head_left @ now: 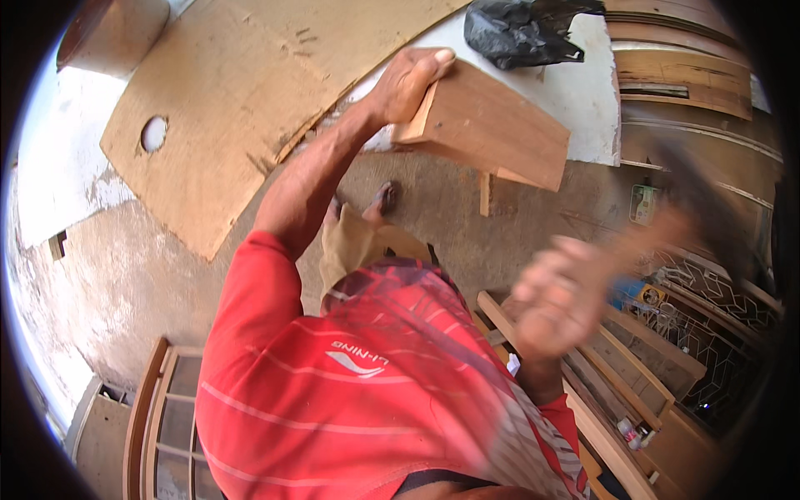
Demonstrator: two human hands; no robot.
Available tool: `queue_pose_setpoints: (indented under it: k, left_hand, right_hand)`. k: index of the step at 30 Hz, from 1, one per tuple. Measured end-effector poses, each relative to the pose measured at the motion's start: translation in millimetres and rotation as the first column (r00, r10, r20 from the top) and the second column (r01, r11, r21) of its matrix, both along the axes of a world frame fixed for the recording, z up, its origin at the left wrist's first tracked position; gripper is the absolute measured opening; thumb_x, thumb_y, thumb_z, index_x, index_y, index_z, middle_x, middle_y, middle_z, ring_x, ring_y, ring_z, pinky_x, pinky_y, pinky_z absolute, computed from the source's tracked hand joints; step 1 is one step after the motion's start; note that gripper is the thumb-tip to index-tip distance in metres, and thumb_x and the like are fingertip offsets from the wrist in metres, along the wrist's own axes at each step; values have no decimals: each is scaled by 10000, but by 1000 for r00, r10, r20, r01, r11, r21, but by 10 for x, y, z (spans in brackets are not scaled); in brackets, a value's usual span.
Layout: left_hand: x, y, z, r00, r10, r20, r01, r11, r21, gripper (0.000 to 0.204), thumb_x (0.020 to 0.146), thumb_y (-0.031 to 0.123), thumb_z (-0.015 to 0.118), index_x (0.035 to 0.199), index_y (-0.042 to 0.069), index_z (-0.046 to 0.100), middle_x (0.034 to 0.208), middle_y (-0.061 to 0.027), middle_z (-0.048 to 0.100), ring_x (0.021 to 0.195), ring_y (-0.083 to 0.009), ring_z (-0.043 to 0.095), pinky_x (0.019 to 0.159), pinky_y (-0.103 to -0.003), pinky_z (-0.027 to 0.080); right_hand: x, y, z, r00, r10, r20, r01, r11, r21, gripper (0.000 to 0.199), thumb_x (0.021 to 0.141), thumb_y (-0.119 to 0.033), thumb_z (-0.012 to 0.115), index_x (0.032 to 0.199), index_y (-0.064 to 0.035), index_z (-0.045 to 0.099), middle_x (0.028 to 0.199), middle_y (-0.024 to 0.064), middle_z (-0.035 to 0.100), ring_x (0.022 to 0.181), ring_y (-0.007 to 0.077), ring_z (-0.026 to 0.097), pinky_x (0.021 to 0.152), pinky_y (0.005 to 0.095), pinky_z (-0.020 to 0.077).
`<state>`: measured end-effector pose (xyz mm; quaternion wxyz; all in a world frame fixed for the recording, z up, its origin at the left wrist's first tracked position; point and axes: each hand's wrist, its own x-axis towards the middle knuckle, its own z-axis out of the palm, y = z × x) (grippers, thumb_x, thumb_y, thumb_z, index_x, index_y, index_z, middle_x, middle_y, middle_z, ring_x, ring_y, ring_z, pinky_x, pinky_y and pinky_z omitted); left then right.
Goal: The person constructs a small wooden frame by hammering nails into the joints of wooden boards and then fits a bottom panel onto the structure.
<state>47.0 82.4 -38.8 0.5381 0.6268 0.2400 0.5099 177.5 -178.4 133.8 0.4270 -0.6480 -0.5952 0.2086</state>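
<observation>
My left hand (408,79) is raised and grips the upper end of a brown wooden box-like piece (492,125) made of joined boards, with a thin wooden strip sticking down below it. My right hand (554,296) is blurred by motion and closed around the wooden handle of a hammer (667,221), whose dark head is smeared at the right. The hammer is off to the right of the wooden piece and does not touch it. My red striped shirt (358,392) fills the lower middle.
A large plywood sheet with a round hole (225,100) leans at the upper left. A black plastic bag (521,29) lies at the top. Wooden frames (617,367) are stacked at the lower right, a glazed frame (158,417) sits at the lower left, and a concrete floor (125,267) lies below.
</observation>
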Motion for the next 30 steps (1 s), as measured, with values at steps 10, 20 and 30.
queue_pose_setpoints:
  k: [10,20,30]
  left_hand:
    - [-14,9,-101,996,-71,-60,68,996,-49,504,1047,483,365,808,50,466,718,-39,422,735,-158,428,711,-363,407]
    - [20,7,-131,1000,-22,7,22,999,47,484,1074,441,381,768,70,433,716,-11,429,708,-144,382,658,-367,382]
    - [-32,-75,-74,997,-75,6,75,997,-22,478,1078,418,390,758,63,413,690,-17,394,707,-136,370,662,-359,382]
  right_hand:
    - [-33,99,98,981,-26,193,38,998,-59,249,1031,-250,609,1106,-28,523,822,60,622,617,218,592,549,339,484]
    - [-14,199,-24,971,78,225,-57,993,-99,238,1012,-171,604,1159,15,586,772,62,604,577,191,556,517,331,455]
    - [-89,251,9,890,85,448,46,961,-274,353,991,-279,717,1100,11,547,751,221,627,680,463,654,566,484,497]
